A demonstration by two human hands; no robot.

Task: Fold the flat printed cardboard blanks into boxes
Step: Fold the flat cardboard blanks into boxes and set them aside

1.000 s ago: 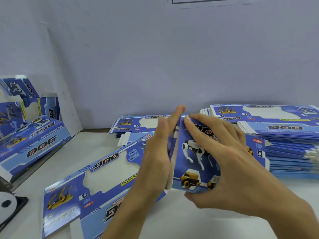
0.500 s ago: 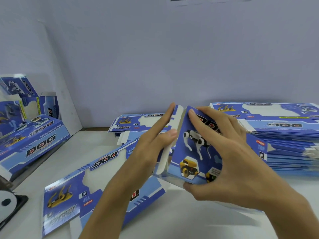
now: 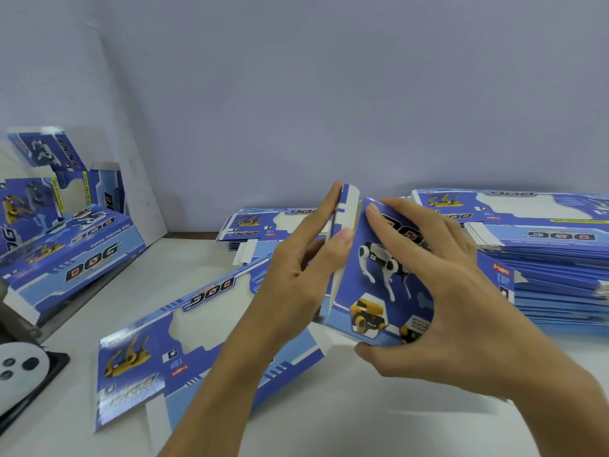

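1. Cardboard blank (image 3: 375, 285): end panel tipped slightly further upright than half a second ago; held above the table (image 3: 329, 423).
2. Left hand (image 3: 296, 278): thumb and fingers pinch the white flap (image 3: 346, 219).
3. Right hand (image 3: 454, 291): grasps the printed panel; far edge hidden.
4. Stack of blanks (image 3: 543, 258): cut off at right.

Blue printed blank (image 3: 211, 328) flat on table, right end panel (image 3: 379, 291) upright.

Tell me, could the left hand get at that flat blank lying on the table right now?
Probably not at once: the left hand is pinching a white flap of the blank being folded. The flat blank lies uncovered just below it, so once freed, the way looks open.
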